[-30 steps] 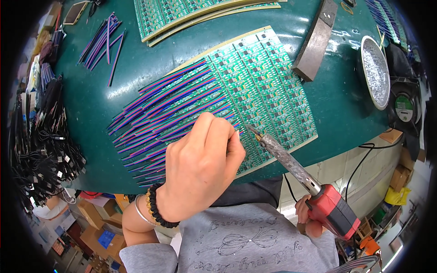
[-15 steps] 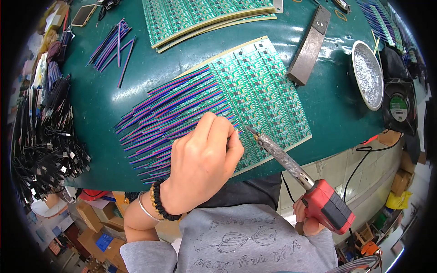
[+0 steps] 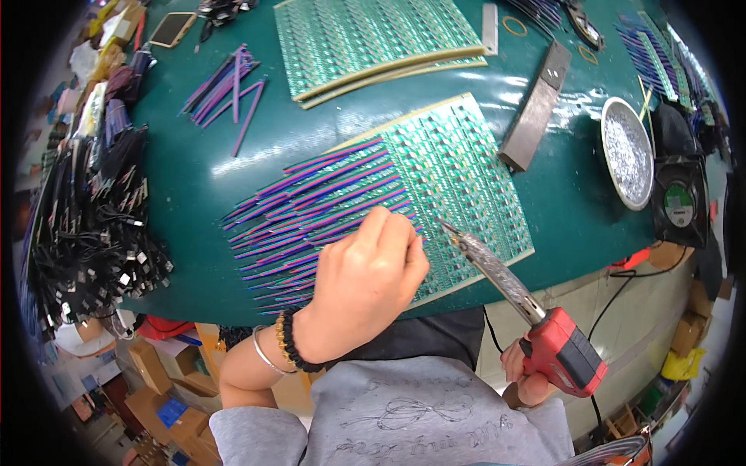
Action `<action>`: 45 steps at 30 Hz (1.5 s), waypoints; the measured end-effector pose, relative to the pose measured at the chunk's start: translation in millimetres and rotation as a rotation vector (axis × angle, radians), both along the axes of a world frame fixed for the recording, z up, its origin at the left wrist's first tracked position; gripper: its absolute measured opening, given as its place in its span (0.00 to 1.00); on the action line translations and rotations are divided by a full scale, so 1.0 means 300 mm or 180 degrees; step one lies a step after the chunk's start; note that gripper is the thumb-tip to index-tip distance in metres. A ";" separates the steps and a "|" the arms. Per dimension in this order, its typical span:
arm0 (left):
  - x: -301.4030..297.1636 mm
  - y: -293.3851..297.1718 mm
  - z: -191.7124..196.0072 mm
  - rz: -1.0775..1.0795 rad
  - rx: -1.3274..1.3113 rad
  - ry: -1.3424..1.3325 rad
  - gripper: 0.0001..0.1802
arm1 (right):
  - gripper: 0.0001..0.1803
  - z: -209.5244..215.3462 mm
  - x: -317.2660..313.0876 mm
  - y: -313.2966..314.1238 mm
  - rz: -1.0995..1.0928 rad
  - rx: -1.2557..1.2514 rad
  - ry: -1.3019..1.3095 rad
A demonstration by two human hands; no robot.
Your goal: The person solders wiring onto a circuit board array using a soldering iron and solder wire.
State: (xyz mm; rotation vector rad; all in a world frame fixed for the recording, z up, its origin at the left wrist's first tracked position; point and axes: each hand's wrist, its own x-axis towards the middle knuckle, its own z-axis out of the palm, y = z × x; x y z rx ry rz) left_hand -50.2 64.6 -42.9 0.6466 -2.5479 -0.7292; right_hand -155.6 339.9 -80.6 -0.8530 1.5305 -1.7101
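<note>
My left hand [image 3: 364, 286] rests curled over the near edge of a green circuit board panel [image 3: 466, 171], fingers pinched on the ends of the purple and blue wires [image 3: 311, 210] fanned across it. My right hand [image 3: 522, 374] grips a red-handled soldering iron [image 3: 544, 326] low at the right. Its long metal tip [image 3: 451, 231] touches the panel just right of my left fingers.
More green panels [image 3: 373, 39] are stacked at the back of the dark green table [image 3: 202, 179]. Loose purple wires [image 3: 225, 85] lie back left, black cable bundles [image 3: 85, 233] at the left. A grey metal bar [image 3: 536, 109], a solder dish [image 3: 626, 151] and a small fan [image 3: 682, 203] stand right.
The view has shifted slightly. My left hand and the iron's tip stay together at the panel's near edge, having crept a little along the row.
</note>
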 end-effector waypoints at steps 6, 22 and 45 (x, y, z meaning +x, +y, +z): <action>0.007 0.006 0.021 -0.0006 0.0166 -0.0292 0.07 | 0.50 -0.034 0.010 0.000 -0.0203 -0.0170 0.0022; 0.034 -0.536 -0.006 0.0896 -0.1686 -0.0396 0.06 | 0.47 0.002 0.019 0.000 -0.0494 -0.0165 -0.0122; 0.009 0.039 0.016 0.0255 0.0562 -0.0130 0.08 | 0.55 -0.005 -0.021 0.124 0.0492 -0.0429 -0.0267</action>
